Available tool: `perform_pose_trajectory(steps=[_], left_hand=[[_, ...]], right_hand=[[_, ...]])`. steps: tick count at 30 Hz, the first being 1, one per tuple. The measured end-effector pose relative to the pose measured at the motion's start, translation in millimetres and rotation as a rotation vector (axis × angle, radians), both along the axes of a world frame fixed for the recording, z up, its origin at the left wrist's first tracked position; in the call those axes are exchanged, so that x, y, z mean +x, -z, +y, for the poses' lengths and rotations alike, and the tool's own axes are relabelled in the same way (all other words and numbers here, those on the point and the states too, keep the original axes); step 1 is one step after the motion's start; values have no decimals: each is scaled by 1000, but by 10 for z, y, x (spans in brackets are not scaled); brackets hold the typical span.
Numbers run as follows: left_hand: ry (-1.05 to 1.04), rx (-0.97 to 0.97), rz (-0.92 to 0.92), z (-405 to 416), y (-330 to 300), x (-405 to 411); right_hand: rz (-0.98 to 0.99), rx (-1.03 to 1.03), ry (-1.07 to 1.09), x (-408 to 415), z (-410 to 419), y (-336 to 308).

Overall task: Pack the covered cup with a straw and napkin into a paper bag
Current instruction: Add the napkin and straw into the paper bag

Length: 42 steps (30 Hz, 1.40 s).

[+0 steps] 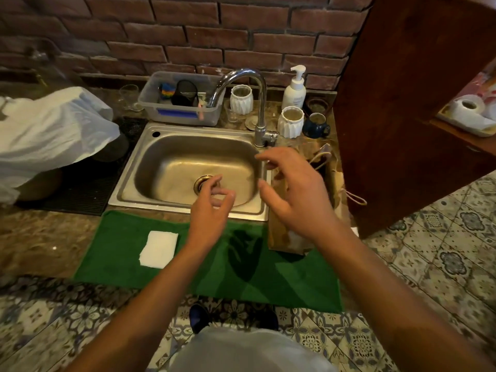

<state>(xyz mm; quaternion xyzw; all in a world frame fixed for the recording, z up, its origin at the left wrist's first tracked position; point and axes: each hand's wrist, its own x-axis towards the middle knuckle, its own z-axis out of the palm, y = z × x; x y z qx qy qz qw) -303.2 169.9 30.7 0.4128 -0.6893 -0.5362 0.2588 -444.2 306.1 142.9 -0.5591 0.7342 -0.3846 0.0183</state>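
Note:
A brown paper bag [281, 234] with twisted handles stands on the right end of a green mat [214, 267], right of the sink. My right hand [292, 189] hovers over the bag with fingers spread, holding nothing. My left hand [210, 210] is raised over the sink's front rim, fingers loosely curled and empty. A folded white napkin [159, 248] lies flat on the mat's left part. I cannot see a covered cup or a straw; the right hand hides the bag's opening.
A steel sink [139, 167] with a curved tap [257, 98] sits behind the mat. Behind it stand a plastic tub [182, 114], white ribbed cups [290, 122], a blue mug [316, 125] and a soap pump bottle [294, 89]. A wooden panel [402, 103] rises at right; a white plastic bag [48, 130] lies at left.

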Motion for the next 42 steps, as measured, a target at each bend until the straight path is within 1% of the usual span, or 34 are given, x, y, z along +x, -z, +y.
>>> perform_pose_trajectory(steps=[3,6,10,13,15,17,19,23,28,32,35,37,39,42], left_hand=[[-84,-46,-101,-239,253,537],[-138,-162,-235,-462,440,1015],[-87,-220,-365,-748,693,1547],[-56,-225,-467,-907,869,1833],[-17,-197,-499,-979,986,1960],[21,-134,-501,-1029,1079,2034],[45,-109,-513,-1086,1131,2049],[137,-223,-560,-1188,1177,1984],[377,-364,-575,-1398,1268,1881],[564,-381,-673,-1557,1345,1832],[587,-336,-747,-1621,1389,1843],[573,-319,-764,-1643,1403,1853],[555,-349,-744,-1645,1398,1863],[513,-392,-668,-1652,1359,1903]], right_hand=[[-39,107,-96,321,-223,264],[-71,256,-137,576,-450,588],[-123,460,-125,850,-728,1068],[-243,570,-70,1072,-898,1420],[-337,629,-19,1216,-1002,1626],[-398,687,40,1344,-1098,1807],[-404,755,100,1455,-1185,1950],[-344,899,215,1625,-1311,2118],[-270,1029,269,1830,-1402,2208],[-208,1086,287,1938,-1416,2257],[-190,1092,303,1988,-1429,2277],[-211,1093,323,2014,-1450,2284],[-237,1095,339,2039,-1463,2292],[-285,1082,354,2042,-1445,2317]])
